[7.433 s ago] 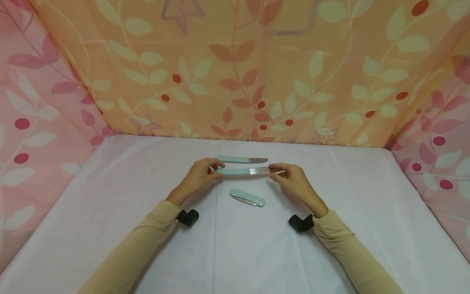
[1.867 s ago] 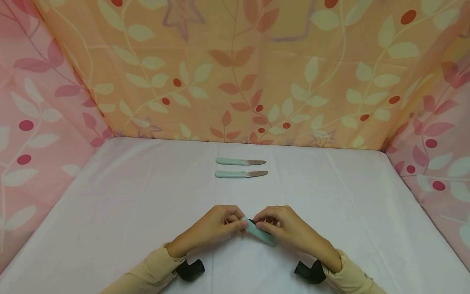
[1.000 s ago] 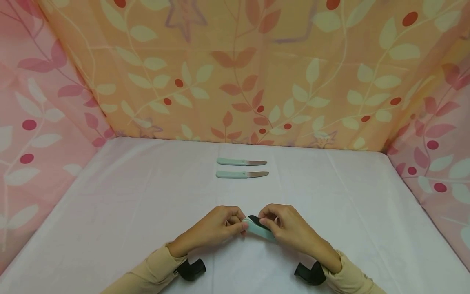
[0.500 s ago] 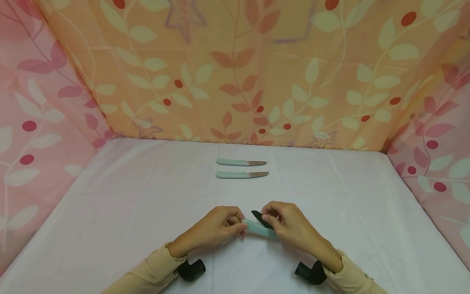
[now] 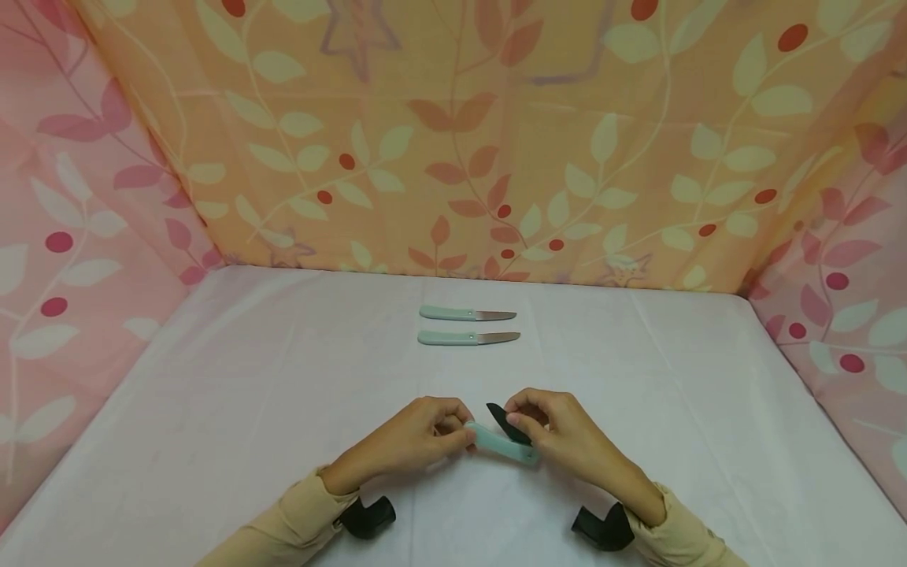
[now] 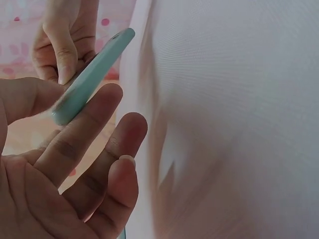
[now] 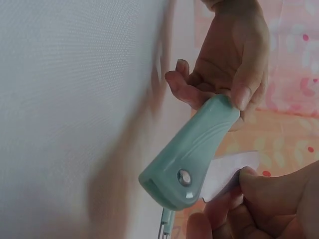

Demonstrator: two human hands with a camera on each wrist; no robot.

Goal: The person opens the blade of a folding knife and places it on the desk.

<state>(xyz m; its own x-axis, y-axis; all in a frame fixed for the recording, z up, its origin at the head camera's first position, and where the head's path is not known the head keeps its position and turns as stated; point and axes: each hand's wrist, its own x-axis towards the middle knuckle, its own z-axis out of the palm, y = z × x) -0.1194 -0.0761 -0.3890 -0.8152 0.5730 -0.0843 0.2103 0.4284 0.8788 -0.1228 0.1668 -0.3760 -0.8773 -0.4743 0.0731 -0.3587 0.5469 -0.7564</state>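
Note:
A mint-green folding knife (image 5: 501, 445) is held a little above the table, its blade (image 5: 499, 415) swung partway out of the handle. My left hand (image 5: 407, 433) pinches the far end of the handle between thumb and fingers; the left wrist view shows the other fingers loosely bent below the handle (image 6: 92, 82). With thumb and fingertips, my right hand (image 5: 570, 433) grips the blade near the pivot end. In the right wrist view the metal rivet sits on the handle (image 7: 194, 149), and the blade (image 7: 224, 172) stands out at an angle from it.
Two more mint-handled folding knives, the rear one (image 5: 446, 313) and the front one (image 5: 448, 339), lie unfolded and parallel farther back, blades pointing right. A white cloth (image 5: 283, 378) covers the table. Patterned curtains (image 5: 453, 142) enclose the back and sides.
Earlier, both hands held the front unfolded knife while the third lay folded on the table. Now they hold the third one, and the right hand has swung its blade up and outward.

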